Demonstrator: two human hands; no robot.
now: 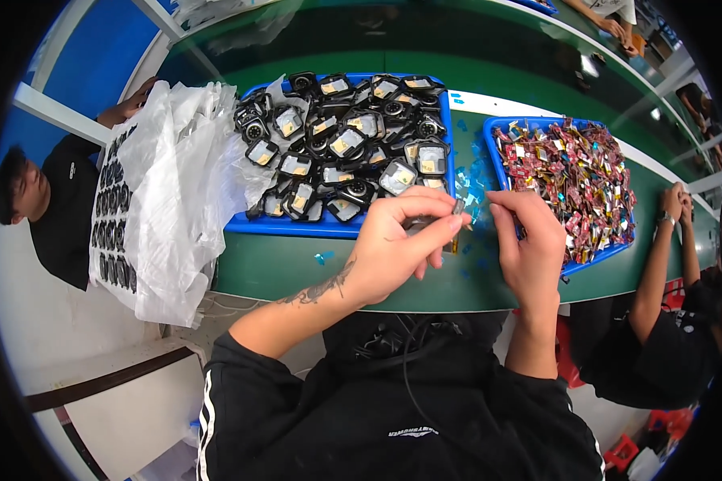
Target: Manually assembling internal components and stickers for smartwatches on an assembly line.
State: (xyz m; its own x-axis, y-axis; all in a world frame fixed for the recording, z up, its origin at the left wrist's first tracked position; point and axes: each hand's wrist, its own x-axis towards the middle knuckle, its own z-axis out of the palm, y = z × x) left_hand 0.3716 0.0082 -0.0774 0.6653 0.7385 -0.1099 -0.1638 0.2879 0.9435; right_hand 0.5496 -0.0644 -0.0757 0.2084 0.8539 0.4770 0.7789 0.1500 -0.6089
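Right in the middle, the left hand (401, 244) is pinching a small grey part (458, 208) between thumb and fingers, the tips closing firmly around it. That part is sitting just past the near right corner of the left blue tray (297, 228), held up where both hands are able to work on it. The right hand (531, 240) is facing it, thumb and forefinger nearly meeting; whether anything is caught between them, I can't tell.

The dark watch-like cases (349, 143) are filling the left tray, while small red and silver parts (573, 180) are heaping up in the right blue tray (492, 138). Each tray is lying beside one hand, presumably for short reaches. Blue film scraps (473, 194) are littering the channel between.

Now the edges: that channel is giving the fingers their working room, with raised tray rims bounding both sides. The right wrist is passing close by the right tray's near corner. A strip of green surface (353, 272) is running in front of the left tray, its near edge curving beneath the forearms. Farther left, a plastic-draped stack (176, 176) is crowding that tray's side.
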